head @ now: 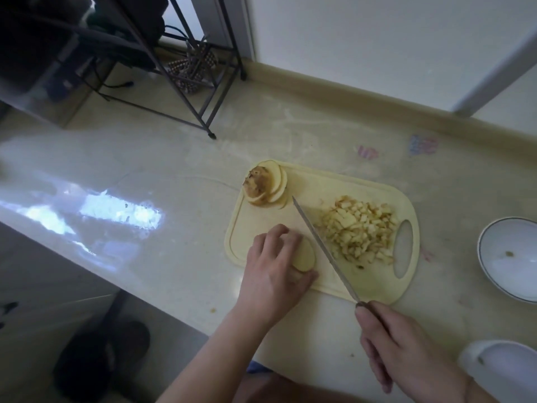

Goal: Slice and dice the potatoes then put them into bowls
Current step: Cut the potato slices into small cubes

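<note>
A white bowl (511,257) sits right of your cutting board (372,283), diced potato (360,228) and slices (267,184) on it. Your left hand (273,271) grips a potato piece (305,257); your right hand (406,350) clasps the knife (322,245).

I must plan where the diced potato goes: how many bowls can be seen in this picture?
2. One white bowl stands on the counter right of the cutting board, cut off by the picture's edge. A second bowl sits at the lower right corner, only partly in view. Others may lie outside the picture.

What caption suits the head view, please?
Left hand steadies a potato while the right hand holds the knife.
</note>
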`<action>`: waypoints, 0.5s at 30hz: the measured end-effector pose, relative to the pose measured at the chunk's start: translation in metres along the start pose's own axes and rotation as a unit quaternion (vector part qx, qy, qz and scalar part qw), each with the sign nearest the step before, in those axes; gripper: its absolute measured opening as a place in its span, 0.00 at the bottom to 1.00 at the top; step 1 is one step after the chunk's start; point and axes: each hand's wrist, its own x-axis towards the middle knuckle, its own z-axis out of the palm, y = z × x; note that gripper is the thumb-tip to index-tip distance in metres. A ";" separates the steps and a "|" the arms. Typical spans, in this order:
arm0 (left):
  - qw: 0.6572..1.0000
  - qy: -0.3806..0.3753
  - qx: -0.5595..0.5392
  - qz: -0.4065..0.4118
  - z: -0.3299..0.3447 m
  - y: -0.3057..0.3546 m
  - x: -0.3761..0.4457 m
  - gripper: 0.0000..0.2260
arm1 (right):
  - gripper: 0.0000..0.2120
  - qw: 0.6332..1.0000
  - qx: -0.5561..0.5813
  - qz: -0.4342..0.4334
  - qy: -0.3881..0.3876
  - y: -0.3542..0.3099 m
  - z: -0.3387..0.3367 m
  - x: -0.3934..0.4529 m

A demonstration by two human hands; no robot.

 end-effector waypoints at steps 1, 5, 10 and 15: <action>1.000 0.006 0.002 0.022 0.001 0.000 -0.002 0.25 | 0.17 1.000 -0.004 -0.002 -0.002 -0.002 0.000 0.001; 0.992 0.029 -0.024 0.120 0.007 -0.003 -0.004 0.12 | 0.24 0.997 -0.059 -0.040 0.028 -0.006 0.002 0.001; 0.988 0.029 -0.058 0.138 0.007 -0.007 0.001 0.07 | 0.40 0.994 -0.081 -0.044 0.053 0.002 0.010 -0.002; 0.990 0.025 -0.067 0.121 0.008 -0.006 0.001 0.11 | 0.41 0.995 -0.078 -0.043 0.052 0.009 0.010 -0.002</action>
